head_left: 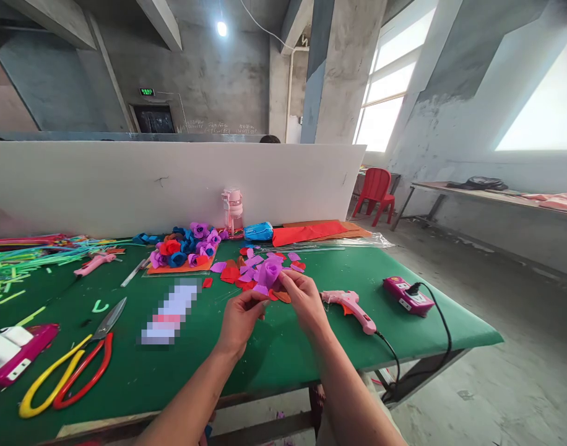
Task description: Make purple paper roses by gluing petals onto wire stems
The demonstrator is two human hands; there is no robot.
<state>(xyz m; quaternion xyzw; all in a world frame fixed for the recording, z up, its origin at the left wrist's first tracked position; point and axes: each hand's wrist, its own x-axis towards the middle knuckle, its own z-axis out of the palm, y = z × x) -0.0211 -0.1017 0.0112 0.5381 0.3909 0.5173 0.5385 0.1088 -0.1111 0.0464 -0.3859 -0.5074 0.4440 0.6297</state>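
A purple paper flower (268, 271) is pinched between the thumb and fingers of my right hand (302, 297), above the green table. My left hand (239, 319) is closed in a pinch at the flower's lower edge, by a purple petal; what lies between its fingertips is too small to make out. Below and behind the flower are loose purple, red and brown paper petals (230, 271). To the right of my right hand lies a pink glue gun (353, 305) with an orange trigger. Finished-looking purple, blue and red paper flowers (176, 260) are piled on an orange sheet at the left.
Large scissors (98, 334), a second pink glue gun (95, 263) and colored sticks (37, 257) lie leftward. Magenta power strips (406, 294) sit at both sides. A pink bottle (232, 210) and red paper (309, 232) stand and lie before a white partition (172, 186).
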